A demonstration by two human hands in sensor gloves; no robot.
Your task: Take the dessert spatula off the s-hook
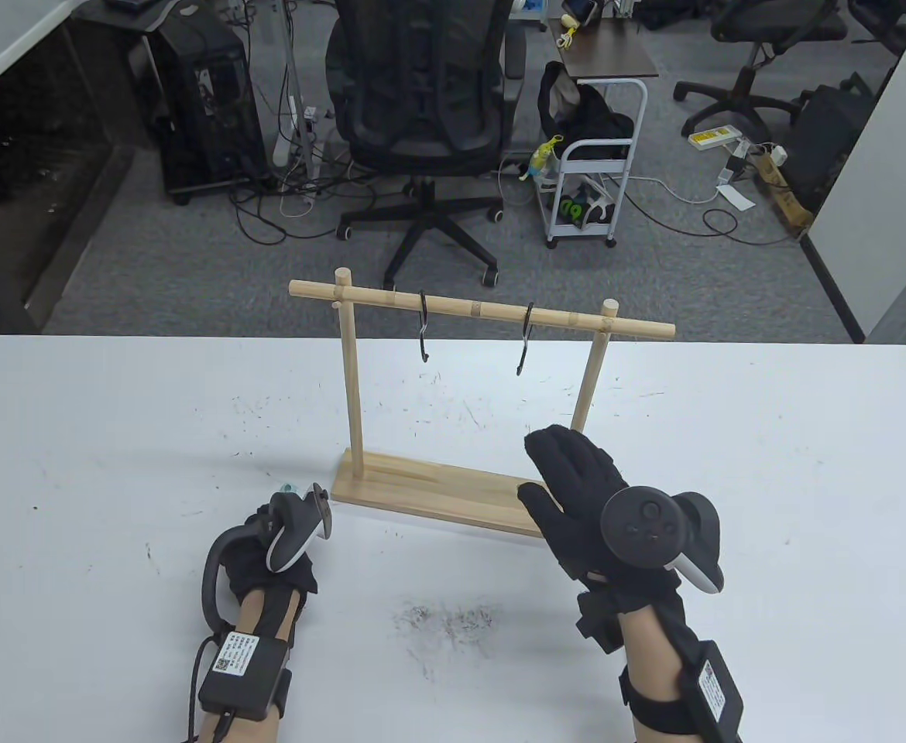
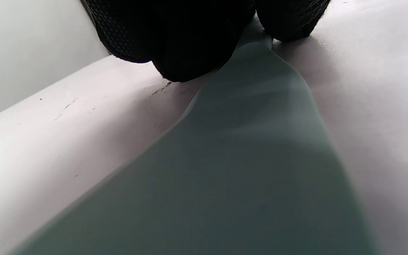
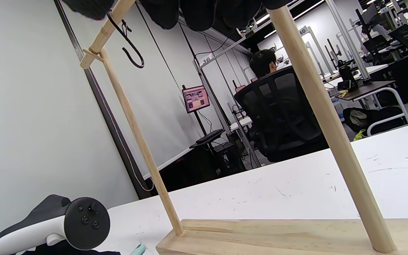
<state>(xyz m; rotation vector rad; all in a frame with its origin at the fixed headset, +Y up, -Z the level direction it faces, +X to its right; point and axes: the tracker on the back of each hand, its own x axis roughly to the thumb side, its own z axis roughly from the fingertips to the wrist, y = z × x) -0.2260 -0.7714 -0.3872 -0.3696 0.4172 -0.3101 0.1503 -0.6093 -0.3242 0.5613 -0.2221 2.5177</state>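
I see my left hand (image 1: 267,542) down on the white table (image 1: 112,433), just left of the wooden rack's (image 1: 437,495) base, fingers gripping the pale green dessert spatula (image 2: 246,166) (only its tip peeks past the glove from above). Its blade lies flat on the table under that hand. My right hand (image 1: 585,503) hovers flat and spread over the base's right end. Both S-hooks (image 1: 423,329) hang bare from the rail.

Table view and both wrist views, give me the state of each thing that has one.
Dessert spatula: off the hooks, lying on the table.
Left hand: fingers pressing the spatula's narrow end.
Right hand: flat, holding nothing.
Left s-hook: empty.
Right s-hook: empty.
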